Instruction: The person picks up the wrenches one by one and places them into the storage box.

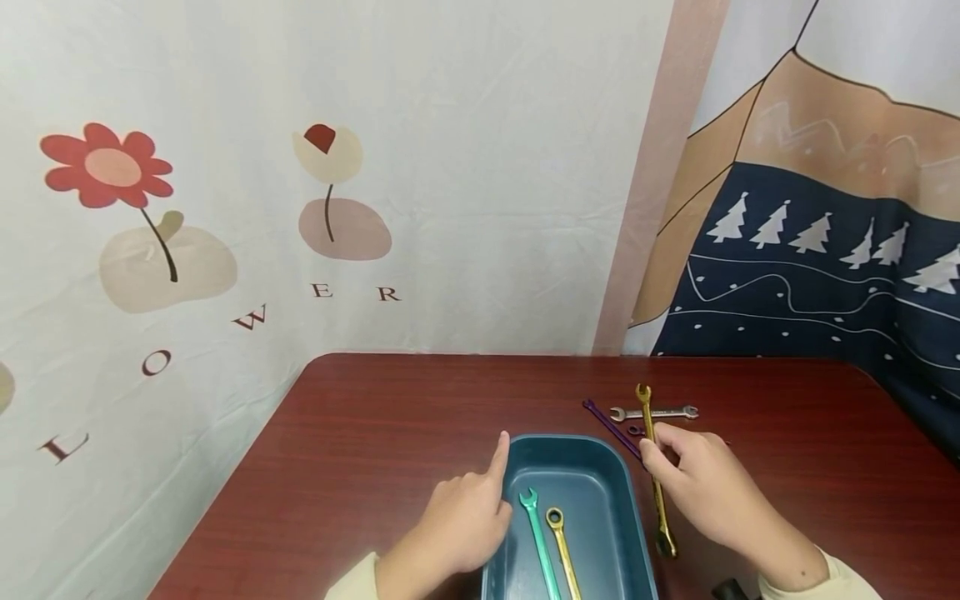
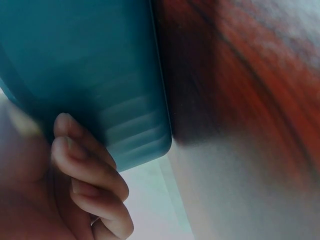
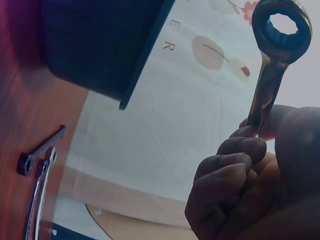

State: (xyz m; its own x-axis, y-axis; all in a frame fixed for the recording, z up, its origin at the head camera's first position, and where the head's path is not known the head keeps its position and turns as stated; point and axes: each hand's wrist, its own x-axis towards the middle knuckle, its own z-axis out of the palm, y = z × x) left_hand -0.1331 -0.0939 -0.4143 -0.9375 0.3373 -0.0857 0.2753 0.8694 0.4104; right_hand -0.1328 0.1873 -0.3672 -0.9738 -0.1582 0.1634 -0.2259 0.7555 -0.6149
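My right hand (image 1: 701, 475) pinches a gold combination wrench (image 1: 658, 500) between thumb and fingers, right of the tray. Its open end points away and its ring end towards me; the ring end of this gold wrench (image 3: 265, 92) stands large in the right wrist view. My left hand (image 1: 467, 521) grips the left rim of the teal tray (image 1: 633, 500), index finger straight and other fingers curled, as the left wrist view shows. Inside the tray lie a green wrench (image 1: 542, 542) and another gold wrench (image 1: 562, 550), side by side.
Beyond my right hand, a silver open-ended wrench (image 1: 678, 412), a purple wrench (image 1: 611, 425) and a dark ring-ended wrench (image 1: 634, 431) lie close together on the red-brown table (image 1: 397, 417). A black object (image 1: 727, 590) shows at the bottom edge. A printed curtain (image 1: 480, 167) hangs behind.
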